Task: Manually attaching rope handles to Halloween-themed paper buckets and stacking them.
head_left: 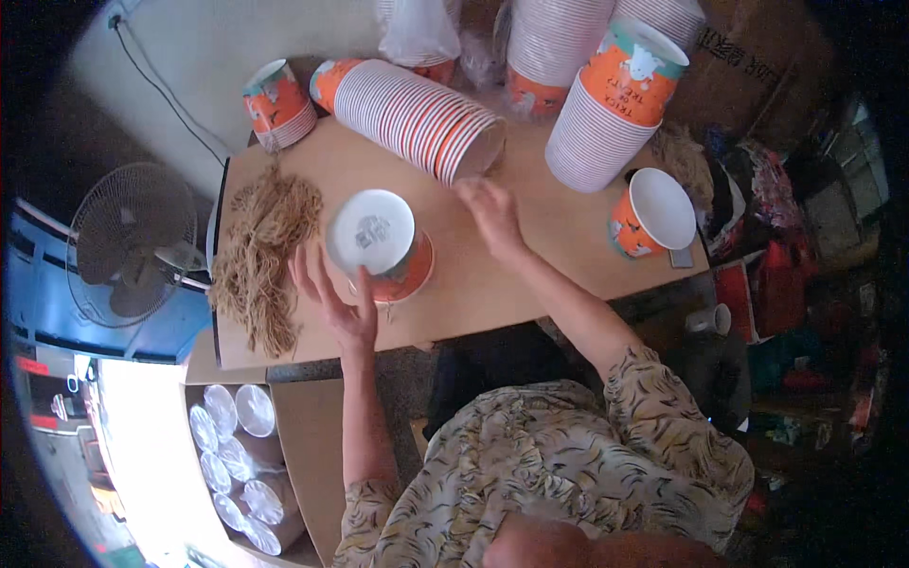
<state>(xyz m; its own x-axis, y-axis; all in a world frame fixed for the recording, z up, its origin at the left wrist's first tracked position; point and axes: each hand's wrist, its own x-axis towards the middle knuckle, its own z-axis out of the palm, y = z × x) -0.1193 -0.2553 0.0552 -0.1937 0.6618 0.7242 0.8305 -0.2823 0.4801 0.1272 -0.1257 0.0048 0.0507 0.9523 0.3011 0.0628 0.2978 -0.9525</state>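
An orange paper bucket sits upside down on the table, its round white bottom facing up. Close against its left side is my left hand, with fingers stretched out and the thumb in front of the orange wall. Whether the thumb touches it I cannot tell. My right hand is at the open end of a long nested stack of paper buckets lying on its side. Its fingers are slightly bent and a little blurred, and nothing shows in them. Left of my left hand lies a heap of brown twine.
More buckets stand in an upright stack, with a single bucket at the table's right edge and a short stack at back left. A fan stands left. Below the table is a cardboard box of plastic-wrapped stacks.
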